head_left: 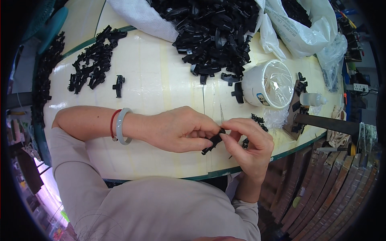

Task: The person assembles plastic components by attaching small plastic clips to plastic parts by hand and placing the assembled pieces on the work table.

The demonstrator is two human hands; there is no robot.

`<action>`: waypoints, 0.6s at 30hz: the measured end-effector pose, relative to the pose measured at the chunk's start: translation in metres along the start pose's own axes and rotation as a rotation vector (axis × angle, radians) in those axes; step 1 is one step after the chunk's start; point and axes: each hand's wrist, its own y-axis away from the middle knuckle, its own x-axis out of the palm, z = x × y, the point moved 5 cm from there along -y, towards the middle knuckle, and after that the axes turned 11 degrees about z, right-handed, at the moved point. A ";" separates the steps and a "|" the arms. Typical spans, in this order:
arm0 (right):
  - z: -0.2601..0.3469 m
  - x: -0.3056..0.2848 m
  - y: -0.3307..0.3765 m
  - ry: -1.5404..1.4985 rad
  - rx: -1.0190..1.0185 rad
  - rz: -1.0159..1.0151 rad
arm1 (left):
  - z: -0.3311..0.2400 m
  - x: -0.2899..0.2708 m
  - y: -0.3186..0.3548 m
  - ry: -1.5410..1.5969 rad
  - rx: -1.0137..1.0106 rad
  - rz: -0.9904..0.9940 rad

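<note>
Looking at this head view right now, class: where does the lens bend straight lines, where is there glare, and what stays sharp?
In the head view, the table edge curves and the corners go black, typical fisheye; glare sits on the clear film in the white tub; light is even, shadows soft; the left hand, right hand and small black part look sharp.

Both hands, left hand [179, 129] and right hand [250, 145], pinch a small black plastic part [213, 143].

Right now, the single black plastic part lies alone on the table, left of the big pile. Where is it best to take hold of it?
Probably pinch the single black part across its long narrow stem, coming from above. It lies flat and apart from the row of parts, with its crossbar at the top, so the stem's two sides look free.
</note>
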 end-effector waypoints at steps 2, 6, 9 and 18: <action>0.003 0.002 0.000 0.046 0.009 0.029 | 0.000 -0.001 0.000 0.030 -0.007 0.007; -0.007 0.002 0.004 -0.012 0.026 -0.005 | 0.001 -0.001 0.000 0.165 -0.060 0.080; -0.010 -0.001 0.004 -0.025 -0.019 -0.042 | 0.000 -0.003 0.000 0.243 -0.064 0.112; -0.013 -0.012 0.011 -0.177 0.004 -0.113 | -0.002 -0.005 -0.004 0.291 -0.051 0.079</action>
